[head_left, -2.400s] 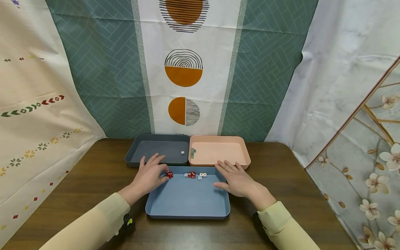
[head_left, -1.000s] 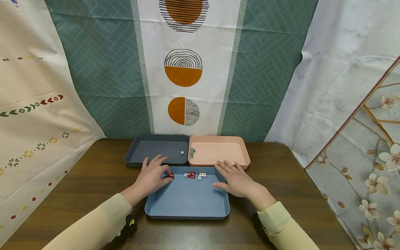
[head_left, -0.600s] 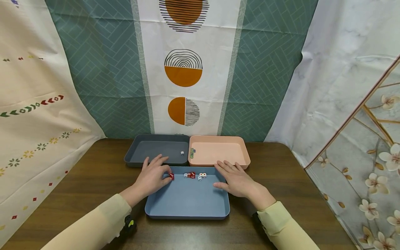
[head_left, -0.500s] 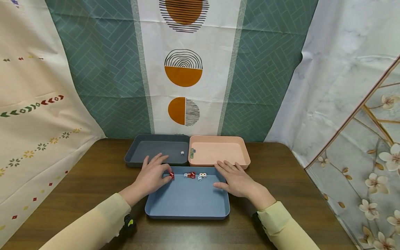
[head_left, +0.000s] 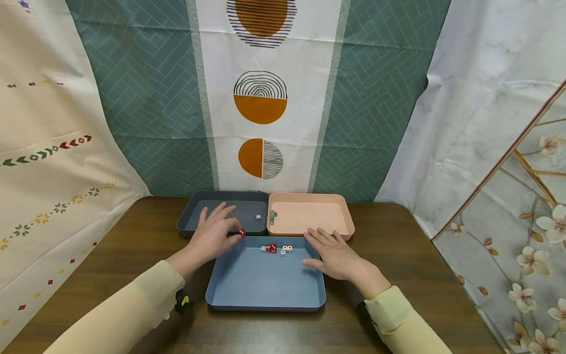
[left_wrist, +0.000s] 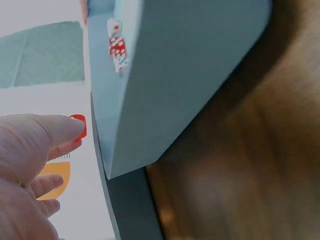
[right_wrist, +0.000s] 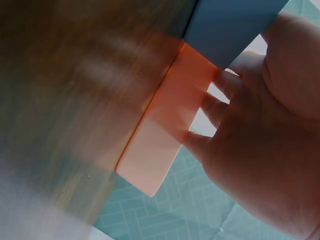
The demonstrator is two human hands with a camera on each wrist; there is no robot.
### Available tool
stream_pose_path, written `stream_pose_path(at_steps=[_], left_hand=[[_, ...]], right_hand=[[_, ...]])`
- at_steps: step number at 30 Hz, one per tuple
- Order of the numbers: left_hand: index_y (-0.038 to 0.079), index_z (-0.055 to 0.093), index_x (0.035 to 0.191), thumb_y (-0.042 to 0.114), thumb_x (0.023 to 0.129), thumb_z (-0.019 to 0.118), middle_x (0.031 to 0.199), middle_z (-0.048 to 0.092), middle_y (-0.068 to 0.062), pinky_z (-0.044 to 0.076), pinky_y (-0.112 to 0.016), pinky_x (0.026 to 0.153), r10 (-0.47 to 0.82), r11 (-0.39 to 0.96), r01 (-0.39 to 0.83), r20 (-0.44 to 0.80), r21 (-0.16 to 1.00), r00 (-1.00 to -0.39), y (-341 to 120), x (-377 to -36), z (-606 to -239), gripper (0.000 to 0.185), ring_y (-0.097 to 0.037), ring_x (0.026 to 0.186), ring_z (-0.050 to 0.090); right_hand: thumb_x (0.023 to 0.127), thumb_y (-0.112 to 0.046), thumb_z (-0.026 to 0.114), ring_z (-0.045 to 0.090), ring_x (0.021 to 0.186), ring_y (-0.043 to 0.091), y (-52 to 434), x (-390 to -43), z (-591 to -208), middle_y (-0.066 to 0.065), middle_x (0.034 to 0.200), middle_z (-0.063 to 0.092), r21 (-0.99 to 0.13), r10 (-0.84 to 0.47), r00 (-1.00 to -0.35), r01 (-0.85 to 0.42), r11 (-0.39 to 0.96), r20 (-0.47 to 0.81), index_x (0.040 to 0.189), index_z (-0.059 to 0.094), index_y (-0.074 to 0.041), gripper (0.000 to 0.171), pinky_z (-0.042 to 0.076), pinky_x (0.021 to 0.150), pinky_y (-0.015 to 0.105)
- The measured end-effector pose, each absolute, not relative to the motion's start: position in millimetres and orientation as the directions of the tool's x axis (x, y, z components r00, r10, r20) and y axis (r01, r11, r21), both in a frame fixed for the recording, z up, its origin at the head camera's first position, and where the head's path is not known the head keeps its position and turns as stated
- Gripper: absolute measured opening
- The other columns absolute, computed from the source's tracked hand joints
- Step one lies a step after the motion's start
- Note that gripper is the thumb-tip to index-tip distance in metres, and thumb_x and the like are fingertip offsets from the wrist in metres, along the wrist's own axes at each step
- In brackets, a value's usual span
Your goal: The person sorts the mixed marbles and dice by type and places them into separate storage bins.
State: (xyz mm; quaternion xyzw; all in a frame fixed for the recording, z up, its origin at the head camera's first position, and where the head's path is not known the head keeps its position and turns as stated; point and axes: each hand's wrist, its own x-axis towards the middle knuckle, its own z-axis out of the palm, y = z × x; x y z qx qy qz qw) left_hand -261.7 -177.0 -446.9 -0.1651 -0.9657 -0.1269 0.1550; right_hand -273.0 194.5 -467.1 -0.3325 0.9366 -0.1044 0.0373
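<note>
Head view: patterned cloth backdrop [head_left: 380, 98] fills the top, brown wooden table [head_left: 110, 250] across the bottom. Blue tray [head_left: 265, 282] bottom centre; dark grey tray [head_left: 243, 209] and pink tray [head_left: 314, 214] side by side just above it. Right hand [head_left: 333, 256] right of centre, over blue tray's right edge, fingers straight, slightly apart, tips at pink tray's lower rim; contact unclear. Left hand [head_left: 210, 236] left of centre, thumb and index pinching a red die [head_left: 241, 232], other fingers spread. Die sits over the dark/blue tray seam. Small dice cluster [head_left: 273, 249] in blue tray's upper part; white die [head_left: 258, 217] in dark tray, right side; greenish pieces [head_left: 272, 216] at pink tray's left end.
</note>
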Motion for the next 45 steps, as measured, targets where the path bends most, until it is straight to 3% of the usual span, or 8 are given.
stream_pose_path(at_steps=[19, 26, 45], left_hand=[[0.015, 0.085, 0.109, 0.017, 0.097, 0.087, 0.168, 0.047, -0.025, 0.009, -0.085, 0.122, 0.233, 0.925, 0.304, 0.29, 0.227, -0.928, -178.7, -305.5, -428.5, 0.012, -0.051, 0.162, 0.027], [0.016, 0.085, 0.107, 0.02, 0.098, 0.087, 0.17, 0.045, -0.025, 0.008, -0.085, 0.122, 0.205, 0.933, 0.268, 0.259, 0.238, -0.944, -176.8, -321.7, -424.2, 0.011, -0.051, 0.163, 0.024], [0.015, 0.084, 0.11, 0.022, 0.099, 0.085, 0.173, 0.041, -0.022, 0.002, -0.082, 0.124, 0.136, 0.941, 0.188, 0.194, 0.281, -0.972, -167.3, -348.1, -427.8, 0.013, -0.049, 0.165, 0.019]], right_hand=[[0.11, -0.058, 0.062, 0.023, 0.167, 0.038, 194.6, -272.5, -466.3, 0.012, 0.18, 0.031, -0.234, -0.628, -0.778, -0.61, 0.757, -0.006, 0.173, 0.036, -0.008, 0.085, 0.011, 0.132, 0.068], [0.108, -0.069, 0.055, 0.024, 0.166, 0.041, 198.6, -276.1, -475.7, 0.014, 0.179, 0.032, -0.257, -0.649, -0.759, -0.637, 0.727, 0.046, 0.173, 0.036, -0.008, 0.092, 0.011, 0.13, 0.072], [0.109, -0.056, 0.064, 0.023, 0.167, 0.037, 192.7, -271.8, -468.4, 0.011, 0.18, 0.031, -0.229, -0.615, -0.789, -0.598, 0.768, -0.004, 0.173, 0.036, -0.009, 0.085, 0.012, 0.131, 0.069]])
